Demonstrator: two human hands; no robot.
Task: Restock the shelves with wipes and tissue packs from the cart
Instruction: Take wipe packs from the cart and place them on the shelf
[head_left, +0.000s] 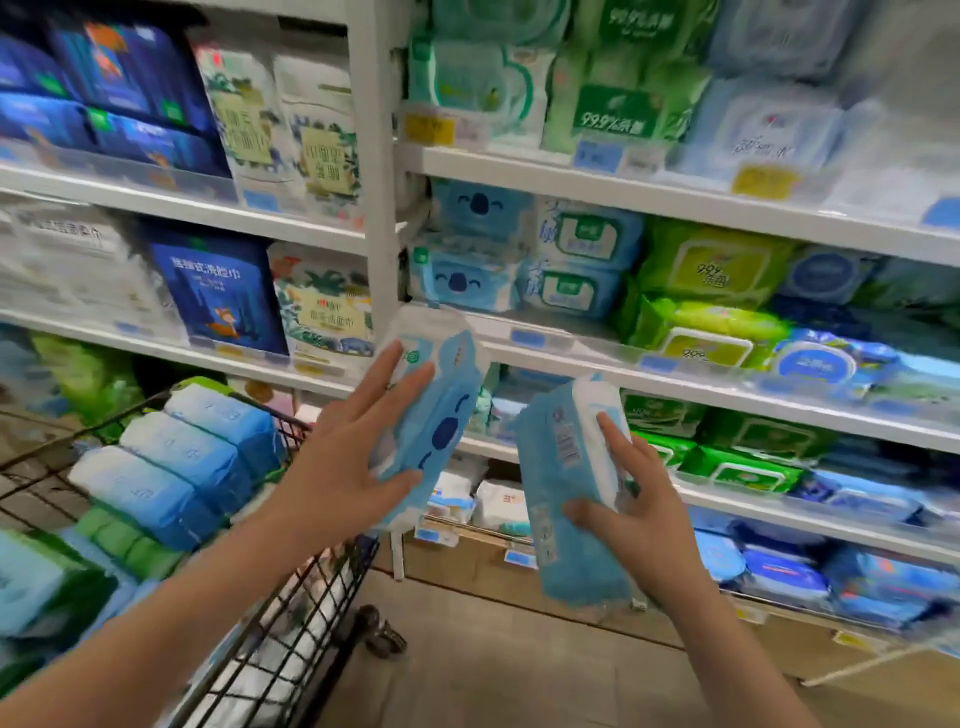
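Gripping koala wipes pack (441, 410) in left hand (353, 457), second pack (561, 499) in right hand (641, 504). Likely soft, light, slick; clamp broad faces.

One head-worn wide-angle view, looking forward and slightly down, right up close to the shelves (675, 201), cart (332, 577) at lower left.

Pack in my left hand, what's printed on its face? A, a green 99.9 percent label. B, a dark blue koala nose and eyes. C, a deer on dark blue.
B: the light blue pack gripped by the left hand shows a dark blue koala nose, like the koala packs stocked above it; the right hand holds a second pack with its barcode side showing.
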